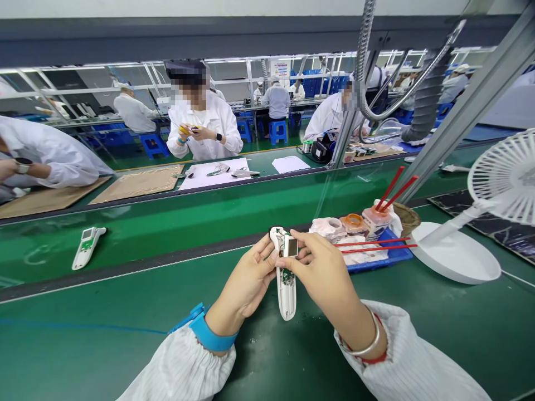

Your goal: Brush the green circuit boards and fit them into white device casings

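A white handheld thermometer housing [287,301], its green circuit board exposed, is held upright over the green bench. Around its upper left side the fingers and thumb of my left hand [251,275] are closed. My right hand [320,267] pinches a small display module [291,247] with a dark screen and white frame, at the housing's upper right. Whether the module is seated or only held against the board I cannot tell. A blue wrist strap [214,334] circles my left wrist, its cord running left. Another open thermometer [87,247] lies on the green strip at the left.
At the right stands a blue tray [395,255] with tape rolls, a jar and red sticks [376,243]. Beyond it is a white fan [460,259]. A metal post [346,131] and flexible hose rise behind. Across the bench, co-workers in white coats [213,125] handle parts.
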The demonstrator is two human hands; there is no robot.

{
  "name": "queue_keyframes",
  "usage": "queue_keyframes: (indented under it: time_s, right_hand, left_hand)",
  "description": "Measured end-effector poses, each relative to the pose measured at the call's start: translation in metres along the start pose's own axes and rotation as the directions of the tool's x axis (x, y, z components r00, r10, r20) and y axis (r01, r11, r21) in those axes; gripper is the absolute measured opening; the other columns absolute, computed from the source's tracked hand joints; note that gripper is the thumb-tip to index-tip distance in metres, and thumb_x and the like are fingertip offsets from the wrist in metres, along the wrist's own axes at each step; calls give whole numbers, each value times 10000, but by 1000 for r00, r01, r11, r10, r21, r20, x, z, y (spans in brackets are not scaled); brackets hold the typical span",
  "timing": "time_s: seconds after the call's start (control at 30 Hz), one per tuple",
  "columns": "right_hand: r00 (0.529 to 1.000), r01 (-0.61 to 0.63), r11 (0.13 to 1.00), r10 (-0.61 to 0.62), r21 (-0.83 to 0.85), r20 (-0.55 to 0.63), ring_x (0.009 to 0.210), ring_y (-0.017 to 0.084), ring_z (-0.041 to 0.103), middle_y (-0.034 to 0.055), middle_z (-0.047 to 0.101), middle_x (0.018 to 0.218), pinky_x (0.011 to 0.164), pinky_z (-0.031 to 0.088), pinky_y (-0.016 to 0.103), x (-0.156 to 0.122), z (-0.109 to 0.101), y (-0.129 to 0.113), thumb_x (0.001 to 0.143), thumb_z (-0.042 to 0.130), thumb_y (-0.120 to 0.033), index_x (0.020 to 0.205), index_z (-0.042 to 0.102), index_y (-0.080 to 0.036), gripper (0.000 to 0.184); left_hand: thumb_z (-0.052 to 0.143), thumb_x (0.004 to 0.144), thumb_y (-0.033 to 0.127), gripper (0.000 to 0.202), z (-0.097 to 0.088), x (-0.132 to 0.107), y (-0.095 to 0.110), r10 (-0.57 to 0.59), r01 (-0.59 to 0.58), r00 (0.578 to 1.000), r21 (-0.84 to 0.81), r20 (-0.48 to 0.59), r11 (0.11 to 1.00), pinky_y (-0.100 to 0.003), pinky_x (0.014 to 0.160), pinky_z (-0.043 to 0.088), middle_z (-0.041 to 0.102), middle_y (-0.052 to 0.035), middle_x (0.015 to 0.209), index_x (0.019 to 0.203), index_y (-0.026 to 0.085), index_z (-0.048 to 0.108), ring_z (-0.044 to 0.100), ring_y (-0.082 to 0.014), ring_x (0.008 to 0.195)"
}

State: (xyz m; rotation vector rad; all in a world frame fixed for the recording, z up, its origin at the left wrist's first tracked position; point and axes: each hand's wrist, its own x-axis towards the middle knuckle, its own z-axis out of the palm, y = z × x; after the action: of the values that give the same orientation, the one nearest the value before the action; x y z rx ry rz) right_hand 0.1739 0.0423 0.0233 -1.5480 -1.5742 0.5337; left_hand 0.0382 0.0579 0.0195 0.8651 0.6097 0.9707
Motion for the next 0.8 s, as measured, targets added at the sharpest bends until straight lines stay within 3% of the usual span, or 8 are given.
queue_keyframes:
  time_s: [0.23,0.37,0.53,0.67,0.8]
  right_hand:
    - [992,94,985,-105,-143,-68,670,176,554,28,566,783,602,493,313,-5,4,-1,690,732,-243,1103,626,-174,432]
    - [982,146,971,-166,-188,-93,668,174,551,30,551,805,597,492,321,-6,7,2,702,720,-214,1118,619,-177,430]
    - [956,254,957,-270,-137,-112,708,170,552,33,537,834,618,505,313,-8,13,9,709,710,-186,1133,604,-157,438]
    - [911,366,915,-389,-169,-138,715,168,547,52,548,842,621,504,311,-15,21,11,806,588,-146,1175,570,-136,369]
    - [849,468,854,-506,-229,-152,792,188,544,84,580,866,702,500,329,-22,24,9,865,509,-133,1212,546,-125,349]
  left_hand:
    - [637,757,98,563,-2,1,-6,-11,9,1000,-89,-24,996,-274,945,441,453,-71,1393,1285,234,493,458,-242,1231]
    - [620,750,63,534,-1,1,-5,-13,10,1000,-115,-19,993,-247,858,481,513,-67,1332,1246,237,531,557,-203,1104]
    - [560,844,196,359,3,-1,-2,5,-8,1000,-122,-25,992,-178,671,479,648,-80,1075,1202,171,562,600,-87,742]
    - [662,775,224,458,7,-5,-3,43,-41,994,26,-96,999,-212,655,473,677,-43,824,1209,162,529,597,-113,690]
    - [715,720,216,402,8,-9,-5,91,-77,985,100,-146,992,-169,574,435,661,-8,746,1095,160,580,566,-86,622]
